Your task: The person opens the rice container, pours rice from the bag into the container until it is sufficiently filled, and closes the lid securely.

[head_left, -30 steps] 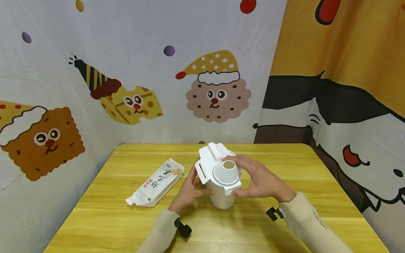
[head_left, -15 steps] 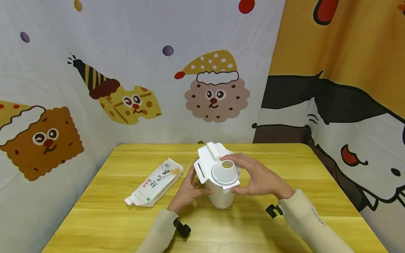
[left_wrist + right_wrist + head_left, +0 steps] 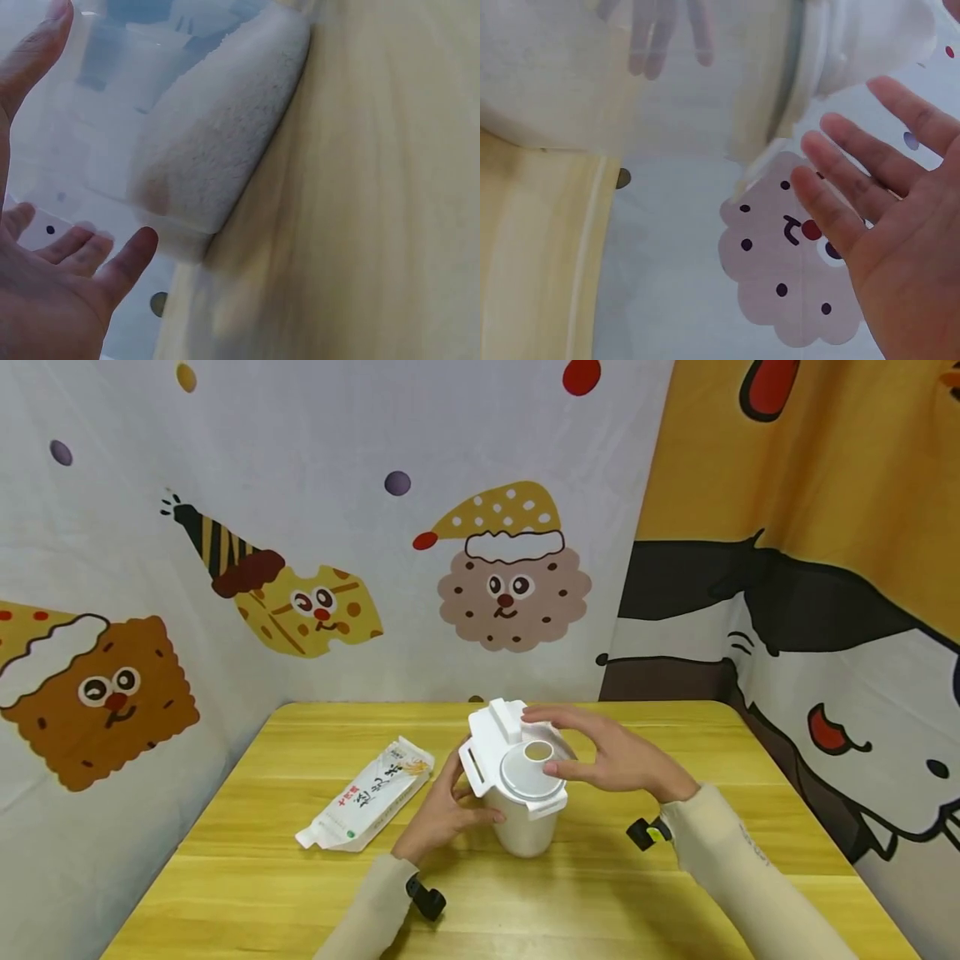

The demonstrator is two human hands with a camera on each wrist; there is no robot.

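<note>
A translucent storage jar (image 3: 523, 833) with a white lid (image 3: 489, 739) stands upright on the wooden table. The lid carries a raised handle bar, side latches and a cone-shaped spout (image 3: 527, 774) with a round hole. White grain (image 3: 225, 120) fills the lower part of the jar in the left wrist view. My left hand (image 3: 444, 818) holds the jar's left side, thumb in front and fingers behind. Over the right side of the lid is my right hand (image 3: 621, 758), fingers straight and spread, thumb tip overlapping the spout. In the right wrist view its fingertips are close beside the lid.
A white printed package (image 3: 375, 795) lies on the table (image 3: 255, 893) left of the jar. Black wrist straps (image 3: 426, 898) sit at both cuffs. Behind the table's far edge hangs a cloth (image 3: 337, 460) with cartoon figures.
My right hand has lifted off the front right latch and lid edge. It has moved up, its thumb now over the spout. My left hand and the jar stay nearly in place.
</note>
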